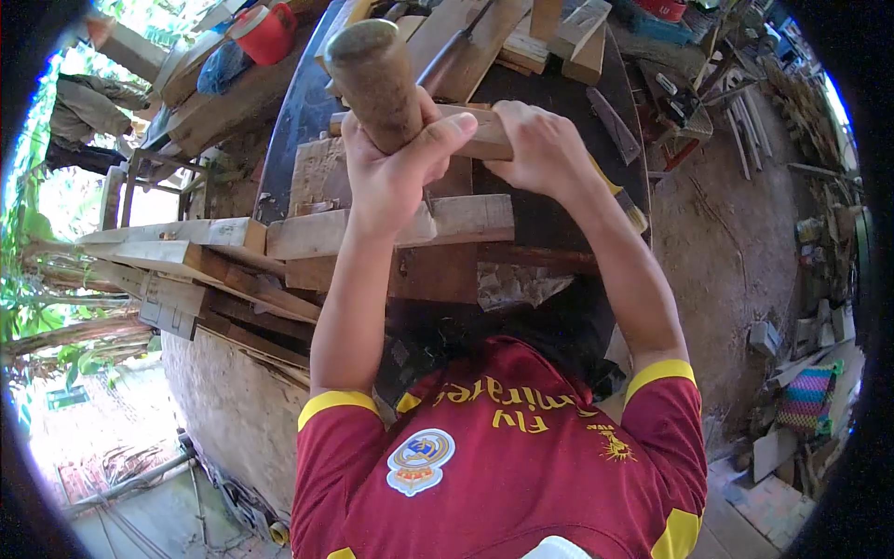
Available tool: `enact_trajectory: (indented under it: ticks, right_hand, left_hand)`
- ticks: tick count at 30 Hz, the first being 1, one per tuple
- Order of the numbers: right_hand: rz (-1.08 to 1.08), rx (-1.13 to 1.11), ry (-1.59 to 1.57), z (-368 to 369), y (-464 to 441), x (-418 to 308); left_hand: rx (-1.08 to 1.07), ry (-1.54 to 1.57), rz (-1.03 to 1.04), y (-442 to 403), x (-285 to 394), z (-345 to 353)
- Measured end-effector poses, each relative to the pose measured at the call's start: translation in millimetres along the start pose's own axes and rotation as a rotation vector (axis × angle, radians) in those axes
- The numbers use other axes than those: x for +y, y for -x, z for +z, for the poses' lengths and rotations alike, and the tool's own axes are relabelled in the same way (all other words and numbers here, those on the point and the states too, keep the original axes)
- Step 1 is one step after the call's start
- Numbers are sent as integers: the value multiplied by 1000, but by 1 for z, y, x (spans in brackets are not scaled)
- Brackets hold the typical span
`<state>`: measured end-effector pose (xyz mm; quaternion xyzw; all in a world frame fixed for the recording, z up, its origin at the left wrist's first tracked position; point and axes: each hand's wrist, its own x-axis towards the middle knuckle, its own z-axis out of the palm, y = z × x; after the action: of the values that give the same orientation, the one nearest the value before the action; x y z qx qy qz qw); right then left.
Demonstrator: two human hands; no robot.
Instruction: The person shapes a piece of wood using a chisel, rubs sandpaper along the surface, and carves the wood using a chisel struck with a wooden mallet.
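My left hand [400, 168] is closed round a thick wooden handle [377, 88] with a metal-coloured top end, held upright. A thin metal shank shows below the fist, so it looks like a chisel, its tip at or near a pale wooden beam [475, 221]. Whether the tip touches the wood is hard to tell. My right hand [540, 144] grips a wooden bar [486, 140], which passes behind my left hand. The beam lies across the near side of the dark bench [549, 219].
Timber pieces [196, 265] stick out at the left. A dark-handled tool [456, 51] and wood offcuts [582, 42] lie at the back of the bench. Near my right forearm is a brush [633, 210]. A red mug [263, 35] stands at the far left.
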<state>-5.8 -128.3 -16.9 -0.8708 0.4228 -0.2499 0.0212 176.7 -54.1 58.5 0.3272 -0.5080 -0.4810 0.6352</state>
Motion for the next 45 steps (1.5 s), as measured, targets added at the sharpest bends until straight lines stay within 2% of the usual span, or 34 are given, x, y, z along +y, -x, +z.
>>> enact_trajectory:
  ticks: [4, 8, 10, 14, 16, 17, 20, 21, 25, 29, 32, 35, 38, 40, 43, 45]
  right_hand:
    - [188, 40, -199, -24, 16, 6]
    - [450, 143, -792, -61, 36, 4]
    - [460, 302, -1041, -82, 47, -5]
    - [428, 432, -585, -133, 61, -18]
    - [327, 570, -155, -143, 71, -7]
    - [259, 595, -106, -148, 76, -4]
    - [268, 627, -234, -149, 89, -9]
    - [308, 629, -317, -147, 93, -12]
    - [424, 379, -793, -120, 107, -22]
    - [596, 297, -1165, -55, 114, -55]
    - [667, 300, -1281, -17, 123, -64]
    - [757, 160, -1289, -3, 134, -55]
    - [707, 232, -1323, -4, 124, -65]
    - [692, 172, -1286, -3, 126, -55]
    - [634, 129, -1223, -1, 126, -49]
    - [592, 129, -1139, 2, 130, -44]
  left_hand:
    - [-31, 72, -3, 3, -2, -8]
    - [-17, 29, 13, 2, -4, -10]
    - [11, -99, 53, 4, -2, -2]
    - [-52, -199, 165, 0, -4, 4]
    - [-99, -283, 150, 2, -1, 4]
    - [-122, -326, 139, 3, 0, 4]
    - [-164, -158, 124, 2, 0, 7]
    - [-181, -143, 161, -1, -4, 6]
    - [-197, -91, 113, 2, 1, 4]
    - [-204, -85, 191, 1, 0, 1]
    - [-261, -56, 169, 0, -7, 0]
    - [-291, -74, 165, 2, -16, 3]
    - [-303, -107, 186, 1, -16, 3]
    - [-278, -59, 195, 0, -14, 6]
    - [-154, -256, 12, 10, 22, -15]
    - [71, -321, -23, 26, 53, -35]
